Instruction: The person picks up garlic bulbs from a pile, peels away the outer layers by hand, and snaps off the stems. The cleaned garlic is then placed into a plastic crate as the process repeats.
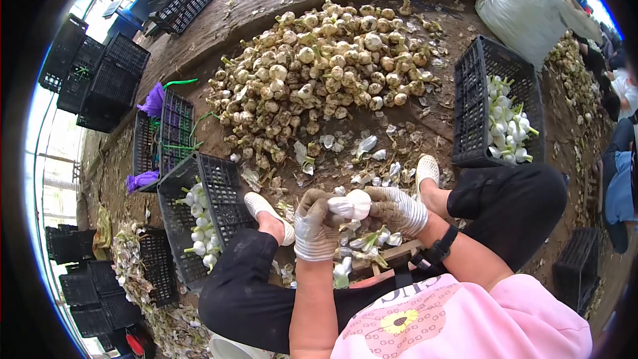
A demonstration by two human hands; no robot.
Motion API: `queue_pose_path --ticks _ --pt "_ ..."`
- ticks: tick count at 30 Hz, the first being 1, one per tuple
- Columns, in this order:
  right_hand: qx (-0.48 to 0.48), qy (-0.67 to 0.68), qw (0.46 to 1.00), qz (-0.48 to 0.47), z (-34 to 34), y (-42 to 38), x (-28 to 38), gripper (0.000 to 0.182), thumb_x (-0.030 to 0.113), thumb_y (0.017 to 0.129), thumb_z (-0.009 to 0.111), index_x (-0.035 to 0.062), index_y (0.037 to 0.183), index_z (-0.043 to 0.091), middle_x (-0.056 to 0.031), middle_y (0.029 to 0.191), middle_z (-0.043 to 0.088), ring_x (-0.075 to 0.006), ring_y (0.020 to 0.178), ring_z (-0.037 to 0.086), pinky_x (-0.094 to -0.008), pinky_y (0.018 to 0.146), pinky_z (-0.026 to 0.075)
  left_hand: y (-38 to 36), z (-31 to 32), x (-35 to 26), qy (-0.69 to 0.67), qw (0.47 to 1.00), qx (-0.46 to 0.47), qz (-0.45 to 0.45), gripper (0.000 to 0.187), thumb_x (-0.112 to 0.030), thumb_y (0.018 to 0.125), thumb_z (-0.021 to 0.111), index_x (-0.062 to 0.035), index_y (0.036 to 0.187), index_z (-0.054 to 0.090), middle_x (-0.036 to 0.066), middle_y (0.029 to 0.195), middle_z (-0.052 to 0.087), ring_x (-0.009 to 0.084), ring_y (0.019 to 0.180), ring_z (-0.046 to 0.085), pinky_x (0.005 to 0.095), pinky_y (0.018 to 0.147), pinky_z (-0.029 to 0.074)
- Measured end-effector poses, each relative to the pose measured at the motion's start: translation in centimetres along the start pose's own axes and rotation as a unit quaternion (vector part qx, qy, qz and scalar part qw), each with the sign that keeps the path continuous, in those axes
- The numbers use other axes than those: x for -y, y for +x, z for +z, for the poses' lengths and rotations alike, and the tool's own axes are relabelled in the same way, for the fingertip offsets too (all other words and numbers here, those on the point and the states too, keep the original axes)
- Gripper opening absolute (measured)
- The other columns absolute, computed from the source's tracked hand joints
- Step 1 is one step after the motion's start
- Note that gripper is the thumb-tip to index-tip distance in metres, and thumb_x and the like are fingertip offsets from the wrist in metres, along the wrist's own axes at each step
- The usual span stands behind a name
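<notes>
Between my two gloved hands, a white garlic bulb is held up over my lap. My left hand grips the bulb's left end, fingers curled in a dirty striped glove. On the other side, my right hand has its fingers closed against the bulb's right side. Peeled husks and stalks lie just below the hands. Beyond my feet rises a large pile of unpeeled, soil-stained garlic. Cleaned white bulbs sit in a black crate to the right, and more clean bulbs fill part of a crate on the left.
Stacked black crates stand at the far left. Purple net bags hang on a crate nearby. A big white sack rests at upper right. Another person sits at the right edge. Husks heap up at lower left.
</notes>
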State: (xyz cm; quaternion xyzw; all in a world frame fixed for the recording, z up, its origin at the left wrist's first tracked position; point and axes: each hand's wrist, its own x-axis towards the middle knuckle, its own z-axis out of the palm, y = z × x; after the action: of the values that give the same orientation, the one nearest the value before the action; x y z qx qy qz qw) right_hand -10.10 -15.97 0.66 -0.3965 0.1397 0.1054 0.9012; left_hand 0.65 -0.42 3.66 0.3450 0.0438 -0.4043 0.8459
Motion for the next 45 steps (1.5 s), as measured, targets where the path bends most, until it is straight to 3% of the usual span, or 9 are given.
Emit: queue_pose_path --ticks 4,8,13,16,23,25,30,35,45 --pt "-0.003 0.094 0.995 0.017 0.3 -0.4 0.2 0.043 0.029 0.083 0.064 0.0026 0.115 0.051 -0.0022 0.081 0.061 -0.0087 0.066 0.056 -0.0216 0.056 0.045 0.2 1.1 -3.9 -0.201 0.959 0.195 0.050 0.011 -0.012 0.088 0.053 -0.0006 0.088 0.054 0.012 0.077 0.059 0.0178 0.056 0.058 0.0365 0.068 0.054" --pt "0.013 0.129 0.991 -0.023 -0.3 -0.1 -0.2 0.041 0.029 0.083 0.063 0.0034 0.112 0.052 -0.0016 0.083 0.059 -0.0105 0.063 0.056 -0.0223 0.055 0.045 -0.1 1.0 -2.9 0.470 0.877 0.003 0.099 0.021 -0.003 0.078 0.063 -0.0037 0.097 0.054 0.007 0.087 0.059 0.0168 0.073 0.060 0.0272 0.067 0.051" --pt "-0.035 -0.037 0.998 -0.034 -1.7 -0.3 -1.3 0.038 0.030 0.086 0.060 0.0060 0.113 0.051 -0.0015 0.087 0.058 -0.0099 0.067 0.054 -0.0221 0.057 0.044 0.5 3.2 1.8 0.646 0.689 0.093 0.315 0.025 -0.013 0.077 0.065 -0.0014 0.098 0.059 0.011 0.097 0.057 0.0248 0.088 0.055 0.0328 0.079 0.045" --pt "0.008 -0.086 0.996 -0.024 -1.7 -1.2 -0.1 0.039 0.031 0.086 0.059 0.0064 0.116 0.050 -0.0011 0.085 0.057 -0.0097 0.070 0.055 -0.0241 0.059 0.046 1.4 3.5 2.8 0.373 0.906 -0.065 0.189 0.011 -0.013 0.086 0.057 -0.0038 0.081 0.056 0.006 0.081 0.058 0.0139 0.071 0.053 0.0272 0.066 0.045" --pt "-0.093 0.421 0.870 -0.242 -4.7 -4.7 3.5 0.048 0.022 0.084 0.062 0.0044 0.125 0.045 -0.0024 0.095 0.061 -0.0140 0.085 0.059 -0.0321 0.079 0.047 4.3 -4.4 5.3 0.466 0.878 -0.013 0.106 0.010 -0.010 0.080 0.063 -0.0007 0.086 0.064 0.007 0.075 0.063 0.0161 0.070 0.059 0.0258 0.067 0.048" --pt "0.119 0.357 0.858 -0.350 -2.2 -6.0 8.9 0.043 0.017 0.086 0.058 0.0027 0.124 0.045 -0.0047 0.092 0.061 -0.0162 0.083 0.061 -0.0346 0.078 0.050 3.7 -1.9 6.7 0.480 0.875 -0.005 0.066 0.027 0.001 0.077 0.061 -0.0019 0.103 0.058 0.006 0.097 0.059 0.0135 0.088 0.055 0.0250 0.079 0.045" --pt "-0.027 0.206 0.973 -0.099 -4.8 -0.6 -0.6 0.028 0.026 0.086 0.060 0.0033 0.103 0.059 -0.0087 0.088 0.062 -0.0164 0.075 0.061 -0.0271 0.066 0.052 4.8 -4.2 6.3 0.349 0.935 -0.056 -0.002 0.013 -0.004 0.085 0.052 -0.0002 0.096 0.059 0.007 0.080 0.063 0.0128 0.065 0.058 0.0263 0.060 0.050" --pt "0.036 0.040 0.998 0.029 -1.7 1.9 0.4 0.036 0.030 0.089 0.055 -0.0020 0.105 0.057 -0.0097 0.087 0.064 -0.0150 0.079 0.062 -0.0252 0.070 0.050 11.7 -15.0 5.9 0.476 0.864 -0.158 0.041 0.032 -0.021 0.081 0.068 -0.0017 0.102 0.055 0.006 0.089 0.061 0.0139 0.077 0.054 0.0282 0.071 0.046" --pt "-0.270 -0.014 0.958 0.094 -7.8 6.1 -3.5 0.026 0.012 0.086 0.053 -0.0045 0.107 0.057 -0.0084 0.085 0.062 -0.0136 0.070 0.057 -0.0257 0.065 0.048 35.0 -13.2 -10.2 0.696 0.631 -0.284 0.194 0.050 -0.025 0.074 0.071 -0.0017 0.115 0.054 0.013 0.105 0.059 0.0221 0.093 0.055 0.0319 0.085 0.043"
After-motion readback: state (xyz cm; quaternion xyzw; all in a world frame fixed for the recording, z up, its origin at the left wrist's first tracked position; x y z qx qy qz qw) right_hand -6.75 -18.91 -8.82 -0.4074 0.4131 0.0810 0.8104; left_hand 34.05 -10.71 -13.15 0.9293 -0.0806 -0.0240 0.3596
